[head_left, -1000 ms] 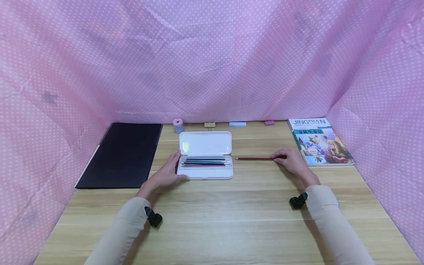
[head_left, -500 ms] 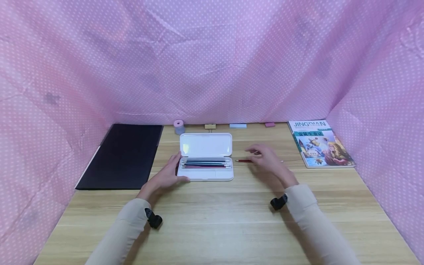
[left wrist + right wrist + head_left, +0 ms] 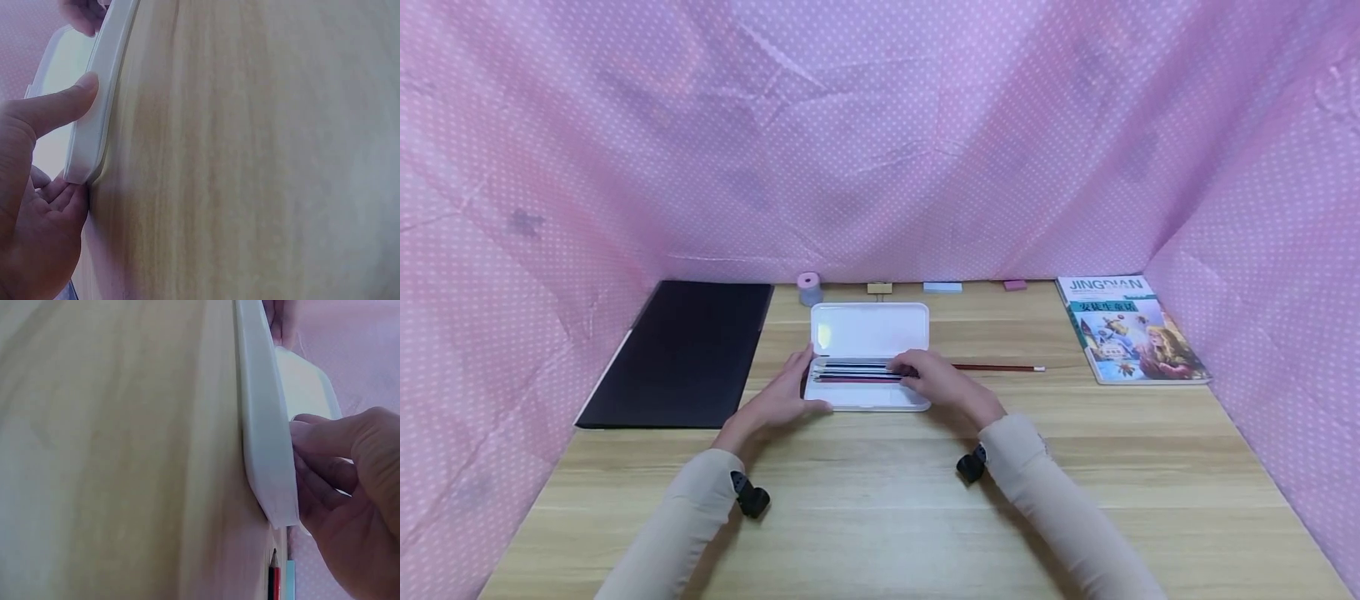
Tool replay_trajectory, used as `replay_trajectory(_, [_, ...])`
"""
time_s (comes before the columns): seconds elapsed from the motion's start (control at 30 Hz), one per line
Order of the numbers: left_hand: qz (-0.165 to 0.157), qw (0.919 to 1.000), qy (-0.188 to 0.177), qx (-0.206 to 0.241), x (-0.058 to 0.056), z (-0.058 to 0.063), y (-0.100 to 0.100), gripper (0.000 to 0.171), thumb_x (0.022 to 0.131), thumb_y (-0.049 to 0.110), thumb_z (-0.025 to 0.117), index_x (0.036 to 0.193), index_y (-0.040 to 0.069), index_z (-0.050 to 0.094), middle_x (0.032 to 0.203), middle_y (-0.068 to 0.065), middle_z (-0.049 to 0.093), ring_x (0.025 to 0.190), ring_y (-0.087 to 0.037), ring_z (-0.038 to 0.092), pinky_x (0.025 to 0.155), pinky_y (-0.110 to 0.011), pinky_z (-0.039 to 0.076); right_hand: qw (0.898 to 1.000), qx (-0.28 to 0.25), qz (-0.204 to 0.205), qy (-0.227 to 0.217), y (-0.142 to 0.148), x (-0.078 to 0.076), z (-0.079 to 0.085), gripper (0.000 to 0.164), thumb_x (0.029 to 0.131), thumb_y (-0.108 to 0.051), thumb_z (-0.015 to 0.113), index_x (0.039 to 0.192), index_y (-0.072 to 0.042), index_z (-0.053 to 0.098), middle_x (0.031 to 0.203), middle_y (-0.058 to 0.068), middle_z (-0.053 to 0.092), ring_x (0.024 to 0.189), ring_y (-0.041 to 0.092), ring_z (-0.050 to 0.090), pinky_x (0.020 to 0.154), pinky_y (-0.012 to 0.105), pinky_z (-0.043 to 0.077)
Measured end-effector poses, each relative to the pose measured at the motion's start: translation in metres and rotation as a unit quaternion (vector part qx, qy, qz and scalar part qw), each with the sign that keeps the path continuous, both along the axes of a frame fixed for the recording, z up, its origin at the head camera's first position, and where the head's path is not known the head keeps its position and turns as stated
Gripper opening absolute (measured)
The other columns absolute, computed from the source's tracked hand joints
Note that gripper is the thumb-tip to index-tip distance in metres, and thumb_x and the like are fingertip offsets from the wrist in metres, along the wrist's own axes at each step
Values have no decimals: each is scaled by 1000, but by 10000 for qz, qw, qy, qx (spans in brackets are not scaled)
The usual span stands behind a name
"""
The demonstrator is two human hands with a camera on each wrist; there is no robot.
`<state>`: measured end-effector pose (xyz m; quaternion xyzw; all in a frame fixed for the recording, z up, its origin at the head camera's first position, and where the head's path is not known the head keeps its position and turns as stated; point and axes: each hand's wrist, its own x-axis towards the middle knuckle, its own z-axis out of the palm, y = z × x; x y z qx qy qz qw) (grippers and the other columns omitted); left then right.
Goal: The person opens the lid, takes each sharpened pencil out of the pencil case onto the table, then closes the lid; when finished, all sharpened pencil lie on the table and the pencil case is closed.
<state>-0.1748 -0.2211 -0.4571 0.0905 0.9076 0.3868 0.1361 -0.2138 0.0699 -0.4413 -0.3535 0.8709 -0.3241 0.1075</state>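
While the left hand point(image 3: 781, 397) grips the open white pencil case point(image 3: 859, 397), the right hand point(image 3: 936, 380) reaches over its pencils point(image 3: 856, 378); whether it grasps one, I cannot tell.

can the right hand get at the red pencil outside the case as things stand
Probably yes: the red pencil lies on the table beside the white case, close to the right hand, with nothing seen on top, but the hand must first leave the case.

From here I see long, light beige sleeves point(image 3: 662, 533). A small, chunky black gadget point(image 3: 751, 498) sticks out beside each cuff point(image 3: 703, 473).
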Motion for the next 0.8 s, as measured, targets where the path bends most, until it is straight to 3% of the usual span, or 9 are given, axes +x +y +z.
replay_trajectory(0.23, [65, 9999, -78, 91, -1, -2, -1, 114, 69, 39, 79, 149, 24, -2, 146, -3, 20, 131, -20, 23, 110, -47, 13, 9995, -41, -91, -288, 0, -3, 0, 24, 89, -2, 57, 111, -8, 64, 103, 1, 63, 94, 12, 55, 85, 29, 46])
replay_trajectory(0.43, [73, 9999, -62, 80, 1, -3, 0, 114, 69, 39, 79, 149, 25, -1, 145, -4, 21, 131, -21, 24, 110, -48, 14, 9982, -261, -379, -396, 11, -2, 0, 21, 89, -6, 58, 106, -14, 68, 103, -3, 64, 97, 11, 56, 86, 31, 47])
replay_trajectory(0.7, [38, 9999, 85, 121, 0, -5, 0, 114, 69, 36, 80, 149, 22, 0, 144, -6, 23, 130, -23, 26, 109, -46, 16, 9912, -858, -862, -529, 51, 2, 11, 21, 88, -8, 60, 105, -16, 69, 106, -2, 65, 103, 14, 57, 89, 36, 46])
replay_trajectory(0.8, [4, 9998, 159, 121, -1, -5, 0, 114, 69, 35, 80, 149, 21, 0, 144, -7, 24, 130, -23, 26, 109, -46, 16, 9891, -839, -1109, -481, 72, 4, 14, 19, 87, -11, 63, 103, -19, 69, 104, -2, 66, 100, 16, 58, 87, 38, 46])
